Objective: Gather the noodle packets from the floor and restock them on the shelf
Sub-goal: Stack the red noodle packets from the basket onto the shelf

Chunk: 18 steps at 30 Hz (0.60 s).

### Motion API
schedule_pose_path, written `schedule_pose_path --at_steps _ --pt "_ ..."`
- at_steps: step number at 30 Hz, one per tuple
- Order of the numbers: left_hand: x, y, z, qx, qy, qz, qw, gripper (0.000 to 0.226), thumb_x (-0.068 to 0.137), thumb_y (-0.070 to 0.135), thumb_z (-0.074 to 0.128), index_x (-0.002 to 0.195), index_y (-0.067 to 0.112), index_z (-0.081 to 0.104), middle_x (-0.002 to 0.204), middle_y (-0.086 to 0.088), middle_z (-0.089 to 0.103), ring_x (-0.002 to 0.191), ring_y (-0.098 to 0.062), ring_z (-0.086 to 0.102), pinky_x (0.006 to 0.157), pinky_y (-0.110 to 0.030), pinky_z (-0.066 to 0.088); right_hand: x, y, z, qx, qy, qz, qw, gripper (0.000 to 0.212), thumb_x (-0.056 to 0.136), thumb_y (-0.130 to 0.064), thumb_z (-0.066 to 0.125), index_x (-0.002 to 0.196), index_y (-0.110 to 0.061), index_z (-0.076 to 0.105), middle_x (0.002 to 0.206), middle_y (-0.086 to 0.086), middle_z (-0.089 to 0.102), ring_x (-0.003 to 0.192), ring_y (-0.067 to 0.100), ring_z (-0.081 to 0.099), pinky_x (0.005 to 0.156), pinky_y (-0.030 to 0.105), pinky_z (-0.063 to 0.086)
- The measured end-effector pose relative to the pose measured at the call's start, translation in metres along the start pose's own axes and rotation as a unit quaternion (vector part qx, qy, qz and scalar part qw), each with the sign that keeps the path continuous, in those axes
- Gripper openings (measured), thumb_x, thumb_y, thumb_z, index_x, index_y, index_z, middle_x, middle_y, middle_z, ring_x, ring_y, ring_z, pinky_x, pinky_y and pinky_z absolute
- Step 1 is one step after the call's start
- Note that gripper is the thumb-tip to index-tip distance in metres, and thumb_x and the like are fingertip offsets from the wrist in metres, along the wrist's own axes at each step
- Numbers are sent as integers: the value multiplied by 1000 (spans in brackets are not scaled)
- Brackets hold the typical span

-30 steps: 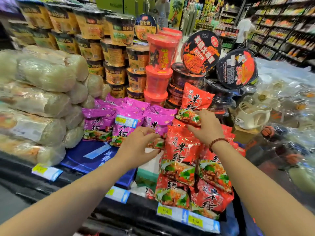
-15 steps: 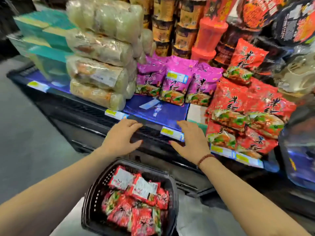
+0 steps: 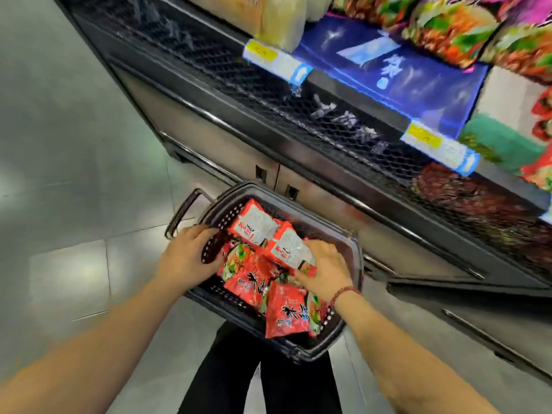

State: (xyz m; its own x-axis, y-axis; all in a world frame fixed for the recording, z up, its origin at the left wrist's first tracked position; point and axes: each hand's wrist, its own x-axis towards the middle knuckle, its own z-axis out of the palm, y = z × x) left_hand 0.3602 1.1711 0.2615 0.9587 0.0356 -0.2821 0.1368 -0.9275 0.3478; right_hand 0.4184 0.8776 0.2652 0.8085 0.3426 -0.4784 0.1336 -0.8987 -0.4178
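A black shopping basket (image 3: 357,258) stands on the floor below the shelf and holds several red noodle packets (image 3: 286,312); two of them lie with their white backs up (image 3: 257,225). My left hand (image 3: 188,258) is at the basket's left side, thumb and fingers curled round its perforated wall. My right hand (image 3: 325,267), with a bead bracelet at the wrist, lies inside the basket, its fingers curled over a white-backed red packet (image 3: 289,249). The shelf (image 3: 328,121) with its black mesh front runs across the upper right.
Purple noodle packets (image 3: 448,28) and more red ones (image 3: 540,165) lie on the shelf, with price tags (image 3: 274,59) along its edge. The basket's handle (image 3: 182,213) hangs to the left. Grey floor tiles (image 3: 74,144) spread left. My black-trousered legs (image 3: 263,377) are just behind the basket.
My view has tipped down from the shelf to the basket. Both hands have left the shelf edge and dropped to the basket, the right one onto the packets.
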Motion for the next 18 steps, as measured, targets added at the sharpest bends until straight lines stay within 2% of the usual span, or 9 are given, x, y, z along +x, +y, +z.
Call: schedule_pose_path --at_steps 3,5,10,13,16,18 --pt "-14 -21 61 -16 -25 -21 999 76 69 62 47 121 9 66 116 -15 66 106 -38 60 89 -45 51 13 21 57 -20 -77 29 996 71 85 -43 65 146 -23 35 149 -2 36 141 22 26 115 35 22" --pt "-20 -29 100 -30 -42 -21 998 73 70 60 50 118 8 68 112 -16 67 101 -39 62 84 -45 53 22 38 92 -29 -110 31 993 71 83 -45 65 145 -24 38 149 0 37 142 23 27 116 37 24" --pt "-34 -41 184 -41 -83 -20 996 72 69 60 52 122 14 66 114 -11 67 103 -36 62 85 -43 53 45 74 153 -7 -153 45 987 70 79 -43 70 142 -27 44 145 -2 46 134 19 40 111 33 31" --pt "-40 -46 218 -46 -98 -20 994 69 69 60 52 121 15 67 117 -11 66 103 -37 62 88 -46 53 57 90 173 -23 -173 40 984 57 83 -39 68 136 -22 53 139 2 53 129 22 46 108 33 34" --pt "-41 -46 231 -39 -90 -26 995 65 71 59 52 117 16 68 117 -10 67 104 -37 63 89 -49 52 57 99 178 13 -150 44 988 38 89 -31 64 126 -20 61 122 5 65 114 26 58 94 35 46" --pt "-40 -42 228 -58 -82 -34 994 63 73 59 51 119 19 67 120 -7 66 109 -34 61 92 -49 50 52 99 169 35 -117 66 990 24 94 -32 58 117 -27 64 99 -1 71 93 22 66 70 28 50"
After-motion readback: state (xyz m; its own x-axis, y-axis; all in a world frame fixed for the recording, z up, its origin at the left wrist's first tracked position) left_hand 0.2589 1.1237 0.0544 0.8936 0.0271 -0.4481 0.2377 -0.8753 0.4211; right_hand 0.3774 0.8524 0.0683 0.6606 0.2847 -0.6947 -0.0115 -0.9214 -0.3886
